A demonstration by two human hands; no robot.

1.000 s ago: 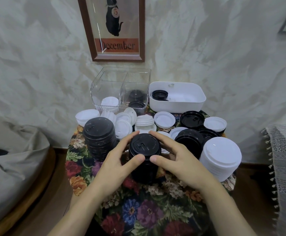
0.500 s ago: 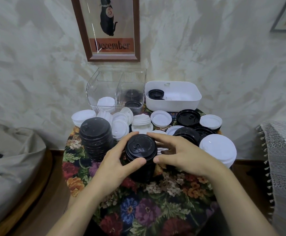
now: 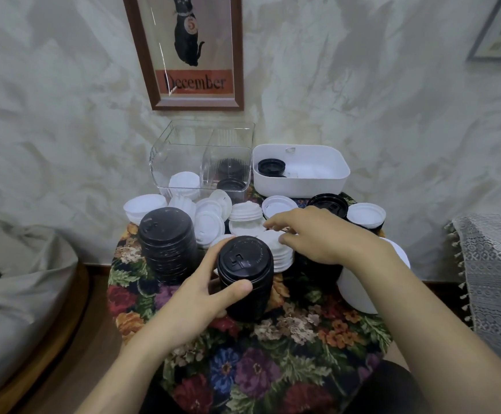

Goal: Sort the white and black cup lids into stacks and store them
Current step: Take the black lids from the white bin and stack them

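Gripped the black stack (image 3: 244, 276) with the left hand (image 3: 201, 291): thumb laid across the near side just under the top lid, other fingers curled round the far side. Kept upright on the table (image 3: 273, 369), near its middle, just right of a second black stack (image 3: 167, 243). Reached with the right hand (image 3: 323, 234) past the gripped stack, over a low pile of white lids (image 3: 282, 255) just behind it. Held the fingers lightly bent, with the tips of thumb and forefinger close together at the top of that pile; perhaps touched a lid there, but could not tell whether anything was pinched. Saw a big white stack (image 3: 359, 294) under the right forearm, at the right edge. Found more loose lids of both colours farther back. At the wall side, saw a clear box (image 3: 201, 135) with white lids on its left and black ones on its right, and beside it a white tub (image 3: 303, 183) with one black lid (image 3: 271, 167) inside.
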